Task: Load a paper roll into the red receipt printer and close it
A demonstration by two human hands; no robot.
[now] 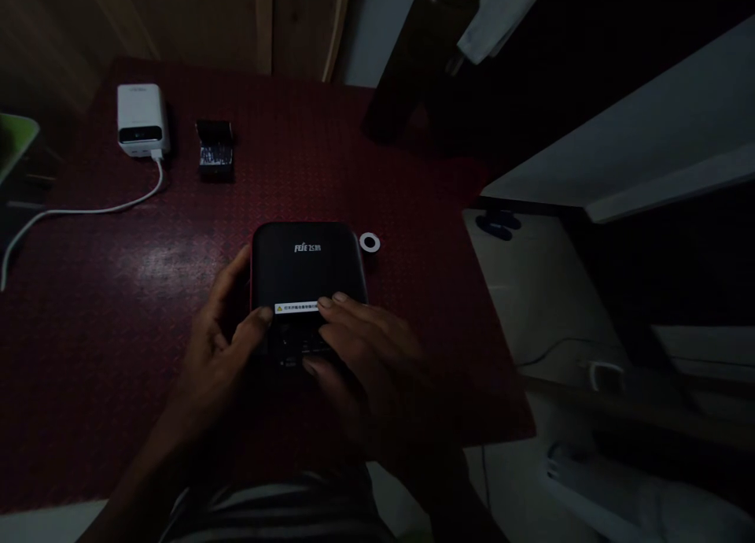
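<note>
While the right hand [377,354] is resting its fingertips by a white label [296,308], thumb parted from them, I cannot tell whether it is gripping anything. The left hand [215,346] is curving around the left side of the black device [303,271], its thumb lapping over the edge, and is holding it. That device is sitting between them on the red bench [425,236]; its smooth shell is looking stiff, probably modest in weight and slightly slippery, so both side walls are offering the surest hold. Just beside its right edge a white disc [370,242] is lying; farther off, a small dark box [215,151] is standing open, and a white power bank [140,108] is trailing a white cable [88,211].
</note>
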